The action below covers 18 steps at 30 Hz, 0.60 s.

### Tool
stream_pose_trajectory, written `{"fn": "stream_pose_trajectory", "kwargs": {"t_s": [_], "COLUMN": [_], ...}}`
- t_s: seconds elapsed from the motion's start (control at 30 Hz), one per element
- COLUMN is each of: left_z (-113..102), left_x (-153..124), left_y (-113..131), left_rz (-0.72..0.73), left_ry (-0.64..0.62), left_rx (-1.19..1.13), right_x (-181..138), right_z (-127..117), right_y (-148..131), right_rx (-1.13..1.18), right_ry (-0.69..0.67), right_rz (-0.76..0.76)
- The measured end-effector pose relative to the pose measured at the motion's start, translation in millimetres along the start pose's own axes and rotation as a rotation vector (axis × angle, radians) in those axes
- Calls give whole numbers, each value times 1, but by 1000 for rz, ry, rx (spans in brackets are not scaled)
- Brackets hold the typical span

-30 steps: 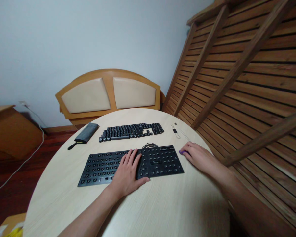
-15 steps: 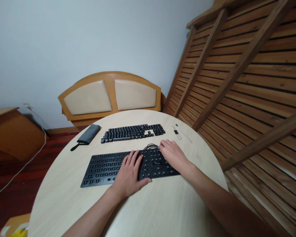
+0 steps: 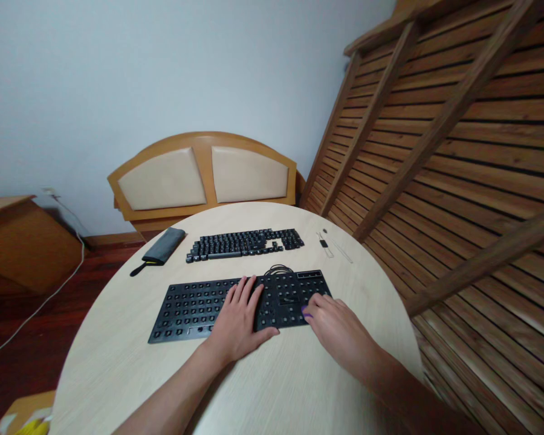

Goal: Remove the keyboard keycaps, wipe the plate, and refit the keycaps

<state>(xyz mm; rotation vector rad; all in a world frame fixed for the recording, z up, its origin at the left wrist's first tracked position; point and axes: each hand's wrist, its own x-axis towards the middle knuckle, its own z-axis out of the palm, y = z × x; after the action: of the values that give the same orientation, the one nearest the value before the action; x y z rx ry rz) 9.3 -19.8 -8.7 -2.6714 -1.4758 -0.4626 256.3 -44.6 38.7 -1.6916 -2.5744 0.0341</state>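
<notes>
A black keyboard base (image 3: pixel 193 305) with its keycaps off lies across the round table in front of me, its switches showing. My left hand (image 3: pixel 236 314) rests on the middle of it, fingers stretched and thumb out along the front edge. Over the right end is my right hand (image 3: pixel 333 320), its fingers closed round a small purple tool (image 3: pixel 305 312). Only a purple bit of that tool shows, so its kind is hidden. Behind the base, a coiled black cable (image 3: pixel 278 269) lies on the tabletop.
Loose black keycaps (image 3: pixel 236 243) lie in keyboard order farther back on the table (image 3: pixel 263 386). A grey pouch (image 3: pixel 164 246) is at the left. A wire keycap puller (image 3: pixel 324 244) and a thin metal piece (image 3: pixel 343 249) lie at the right, near a slatted wooden panel (image 3: pixel 457 151).
My right hand has moved from the base's back edge toward its front right, uncovering the top right corner. My left hand has stayed in place.
</notes>
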Motion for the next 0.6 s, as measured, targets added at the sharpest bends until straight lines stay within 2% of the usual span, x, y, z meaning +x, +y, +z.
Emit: {"fn": "stream_pose_trajectory", "kwargs": {"t_s": [0.07,0.17,0.37,0.5,0.6], "left_z": [0,1,3,-3,-8], "left_x": [0,0,-1,-1,0], "left_y": [0,0,-1,0,0], "left_rz": [-3,-6,-3,-3,1], "left_ry": [-1,9,18,-34,-66], "left_rx": [-2,-11,-47,-66,-80], "right_x": [-1,10,66,93,94], "right_z": [-6,-14,-13,-5,0], "right_y": [-2,0,4,-2,-9], "right_rx": [46,131,188,150,93], "right_ry": [-7,97,302,274,189], "right_rz": [-9,-12,-54,-96,-99]}}
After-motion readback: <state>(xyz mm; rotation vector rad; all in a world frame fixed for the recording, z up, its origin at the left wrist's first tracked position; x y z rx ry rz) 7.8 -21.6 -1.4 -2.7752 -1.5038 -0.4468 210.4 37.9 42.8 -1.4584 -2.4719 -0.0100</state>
